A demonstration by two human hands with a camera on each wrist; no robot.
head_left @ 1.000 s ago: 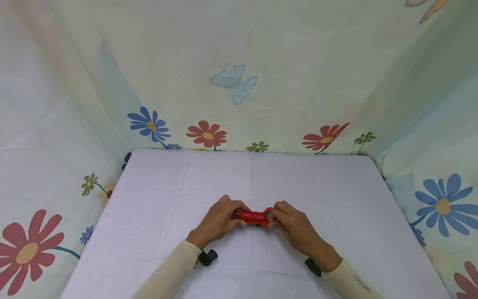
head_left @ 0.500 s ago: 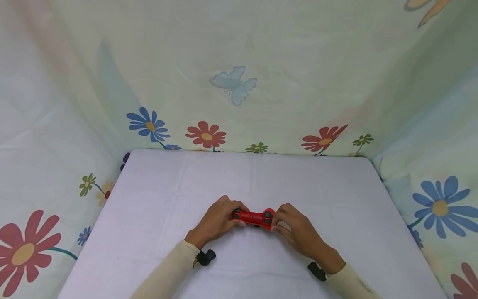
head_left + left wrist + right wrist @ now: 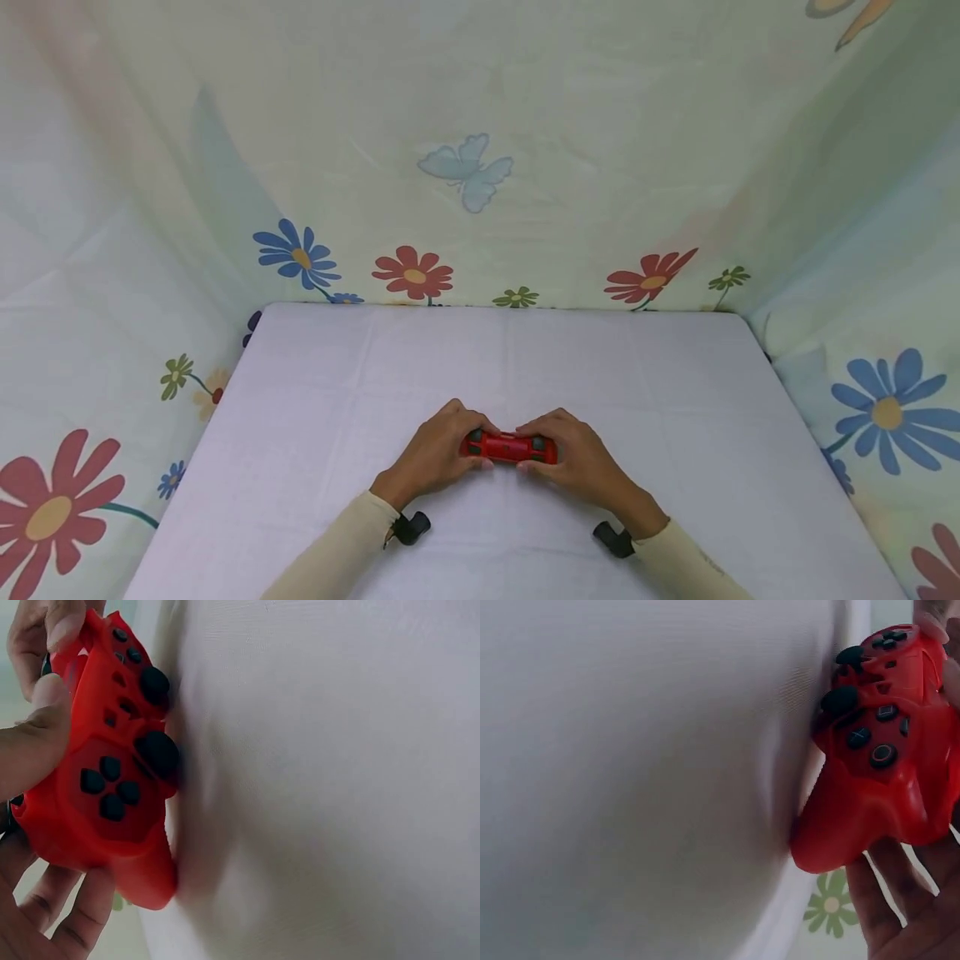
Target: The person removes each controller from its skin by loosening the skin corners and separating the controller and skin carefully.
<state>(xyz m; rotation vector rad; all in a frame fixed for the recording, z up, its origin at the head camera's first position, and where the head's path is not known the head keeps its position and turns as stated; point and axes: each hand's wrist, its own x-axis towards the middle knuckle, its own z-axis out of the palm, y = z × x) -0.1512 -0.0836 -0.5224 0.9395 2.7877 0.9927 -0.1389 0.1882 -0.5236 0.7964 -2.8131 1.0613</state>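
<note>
A red game controller (image 3: 510, 447) with black buttons and thumbsticks stands on edge at the middle of the white table, its shoulder buttons facing up in the head view. My left hand (image 3: 438, 450) grips its left end, thumb on the near side and fingers behind. At the other end my right hand (image 3: 581, 458) holds it the same way. The left wrist view shows the direction pad side of the controller (image 3: 112, 780) and a red rubbery skin around it. In the right wrist view, fingers (image 3: 904, 885) lie behind the controller's handle (image 3: 829, 825).
A white cloth covers the table (image 3: 510, 358). Behind it and at both sides hangs a pale curtain (image 3: 570, 125) printed with flowers and a butterfly. A small black wrist camera (image 3: 411, 528) sits at the left wrist, another camera (image 3: 613, 540) at the right.
My right hand has shifted from pinching the controller's right end at its edge to gripping around that end, fingers behind and thumb in front. The controller has come slightly nearer; my left hand keeps its grip.
</note>
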